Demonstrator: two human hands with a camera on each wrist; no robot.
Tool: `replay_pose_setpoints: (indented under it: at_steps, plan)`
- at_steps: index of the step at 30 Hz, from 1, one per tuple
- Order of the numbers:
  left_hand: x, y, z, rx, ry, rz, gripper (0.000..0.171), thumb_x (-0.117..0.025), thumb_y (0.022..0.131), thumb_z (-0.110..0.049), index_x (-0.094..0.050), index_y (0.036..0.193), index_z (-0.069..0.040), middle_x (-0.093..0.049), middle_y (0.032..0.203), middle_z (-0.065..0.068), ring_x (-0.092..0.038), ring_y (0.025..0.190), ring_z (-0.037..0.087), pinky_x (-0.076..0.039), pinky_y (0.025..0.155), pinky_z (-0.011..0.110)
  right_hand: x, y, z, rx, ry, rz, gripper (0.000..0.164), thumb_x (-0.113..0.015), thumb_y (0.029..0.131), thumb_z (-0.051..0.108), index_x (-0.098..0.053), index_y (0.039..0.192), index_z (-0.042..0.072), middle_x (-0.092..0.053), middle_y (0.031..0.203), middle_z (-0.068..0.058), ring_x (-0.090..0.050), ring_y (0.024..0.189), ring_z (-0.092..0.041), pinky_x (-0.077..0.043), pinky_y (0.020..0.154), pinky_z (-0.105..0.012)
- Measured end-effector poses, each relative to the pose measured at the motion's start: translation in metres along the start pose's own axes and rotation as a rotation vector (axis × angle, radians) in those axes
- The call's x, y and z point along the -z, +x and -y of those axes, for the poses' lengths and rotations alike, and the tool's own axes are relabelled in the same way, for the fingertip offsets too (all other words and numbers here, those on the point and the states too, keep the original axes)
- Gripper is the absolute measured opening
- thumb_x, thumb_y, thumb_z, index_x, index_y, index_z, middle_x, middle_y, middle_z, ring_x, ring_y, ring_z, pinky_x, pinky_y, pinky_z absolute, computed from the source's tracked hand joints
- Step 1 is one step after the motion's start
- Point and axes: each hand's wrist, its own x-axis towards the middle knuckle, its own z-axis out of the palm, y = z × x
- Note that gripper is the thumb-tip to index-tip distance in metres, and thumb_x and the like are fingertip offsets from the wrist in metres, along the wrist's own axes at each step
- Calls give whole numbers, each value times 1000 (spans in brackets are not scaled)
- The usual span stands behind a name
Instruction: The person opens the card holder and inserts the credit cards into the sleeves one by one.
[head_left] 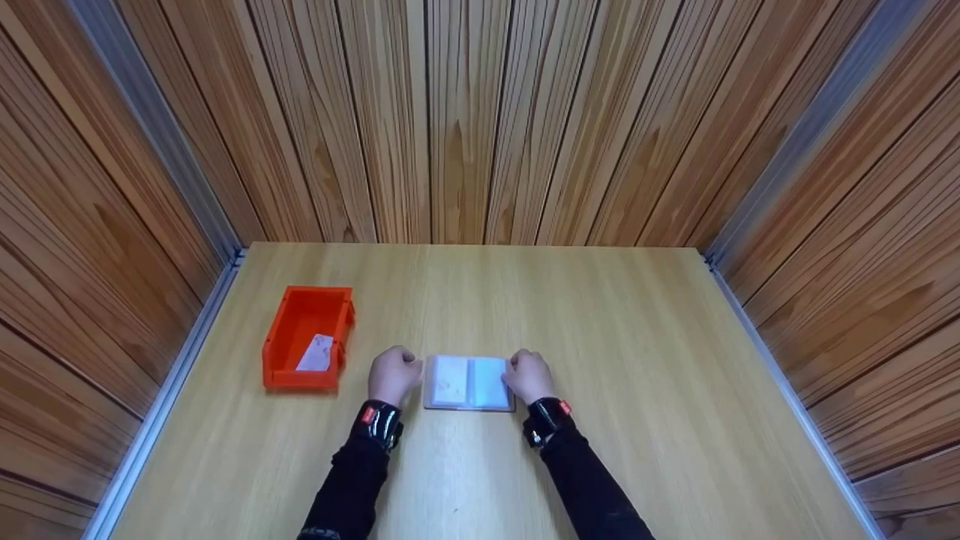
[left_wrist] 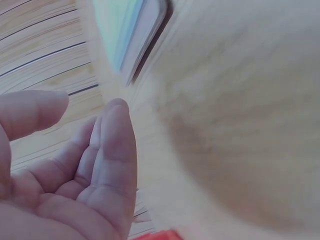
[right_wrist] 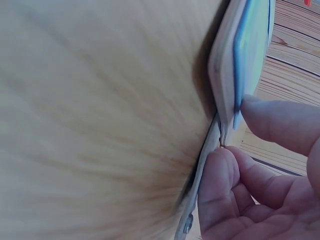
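A small card holder (head_left: 471,384) with clear, bluish sleeves lies spread open on the table between the hands. The right hand (head_left: 531,377) is at its right edge. In the right wrist view, that thumb touches the edge of the blue sleeve (right_wrist: 241,65), and curled fingertips meet the cover beside a strap (right_wrist: 201,167) with a metal snap (right_wrist: 188,223). Just off the holder's left edge is the left hand (head_left: 395,375). Its thumb and loosely bent fingers stand apart with nothing between them, as the left wrist view shows.
An orange bin (head_left: 300,380) stands on the table to the left, with a whitish card (head_left: 316,353) lying inside. Wood-plank walls (head_left: 465,120) with metal corner rails close off the back and both sides of the table (head_left: 600,322).
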Motion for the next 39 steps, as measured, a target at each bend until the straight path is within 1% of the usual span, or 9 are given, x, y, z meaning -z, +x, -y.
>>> replay_pose_setpoints:
  at_steps: [4,7,11,16,21,25,28,35,39]
  plan:
    - [12,1,0,-24,-14,-19,19,-68,90,-12,-68,101,3,-68,96,15,-63,89,31,-50,82,46,-1,1,-2,11,5,-6,14,-70,85,5,-64,91,-6,-60,87,-15,-59,83,-32,-49,77,-45]
    - [22,3,0,-10,-46,-17,20,-67,92,-13,-67,105,2,-67,99,15,-62,91,31,-50,82,45,-1,0,-3,16,4,-7,13,-69,86,6,-64,91,-6,-59,87,-16,-59,82,-32,-49,77,-44]
    - [37,7,-1,12,-74,-4,25,-64,93,-14,-66,111,2,-66,105,17,-60,95,31,-50,85,45,0,0,-3,20,-11,6,18,-72,83,6,-64,93,-6,-61,89,-17,-60,85,-33,-49,78,-44]
    - [53,13,-1,17,-96,-25,26,-62,94,-14,-64,114,3,-65,108,19,-59,97,32,-48,88,45,0,0,-3,7,-12,18,20,-74,81,6,-64,94,-6,-61,90,-16,-60,85,-31,-50,78,-44]
    - [70,17,1,-3,-87,-65,26,-61,95,-15,-64,116,1,-65,109,19,-59,98,33,-48,90,45,0,1,-3,13,-2,5,17,-72,82,6,-64,92,-6,-60,88,-15,-59,83,-31,-49,77,-44]
    - [83,20,5,-25,-68,-139,26,-61,95,-15,-65,114,2,-66,107,20,-60,98,34,-48,90,46,-1,1,-4,29,-3,-11,14,-70,82,5,-64,90,-6,-60,86,-15,-59,81,-31,-49,75,-44]
    - [90,22,9,-9,-67,-180,24,-61,95,-16,-65,112,1,-66,106,19,-60,96,33,-48,87,45,-1,2,-4,31,0,-12,14,-70,83,5,-64,90,-6,-60,86,-15,-59,82,-31,-49,76,-44]
    - [104,26,18,92,-87,-184,24,-58,98,-19,-61,114,-2,-63,106,17,-58,91,31,-49,81,42,-1,2,-4,7,16,6,14,-70,85,6,-64,92,-6,-60,87,-14,-59,82,-30,-49,76,-43]
    - [111,29,26,81,-56,-231,23,-58,97,-16,-62,111,1,-64,107,21,-59,95,34,-48,86,46,-2,1,-3,31,1,-6,14,-70,86,7,-64,90,-5,-60,87,-14,-59,83,-31,-49,77,-44]
